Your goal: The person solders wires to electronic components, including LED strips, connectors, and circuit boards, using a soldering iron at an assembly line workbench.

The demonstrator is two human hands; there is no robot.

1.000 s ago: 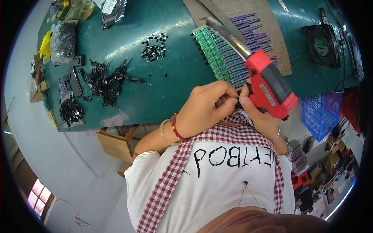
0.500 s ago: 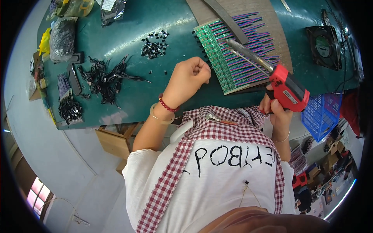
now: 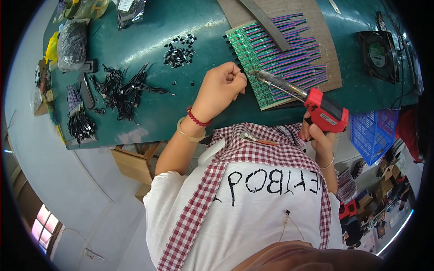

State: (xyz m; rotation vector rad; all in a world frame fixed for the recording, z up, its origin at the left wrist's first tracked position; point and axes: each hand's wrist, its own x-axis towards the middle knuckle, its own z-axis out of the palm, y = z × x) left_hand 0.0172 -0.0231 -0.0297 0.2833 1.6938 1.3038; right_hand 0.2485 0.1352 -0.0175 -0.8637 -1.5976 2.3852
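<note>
My right hand (image 3: pixel 320 136) is wrapped round the grip of a red-and-black soldering gun (image 3: pixel 326 112). The gun's metal barrel slants across the lower part of a green circuit board panel (image 3: pixel 246 49), its tip close to the panel's left edge. My left hand (image 3: pixel 222 86) is closed in a pinch at that same edge, near the tip; what it pinches, if anything, is hidden by the fingers. Rows of blue, pink and black wires (image 3: pixel 296 63) run rightward from the panel. Small black connectors line its left edge.
A flat grey bar (image 3: pixel 266 27) lies across the wires on a brown board (image 3: pixel 332 54). Small black connectors (image 3: pixel 178 58) are heaped left of the panel, beyond them black cables (image 3: pixel 122 92). A fan (image 3: pixel 377 54) stands at right, above a blue basket (image 3: pixel 373 135).
The soldering gun has moved left and slightly down, bringing its tip from the middle of the panel to near my left fingers. My left hand has shifted only slightly.
</note>
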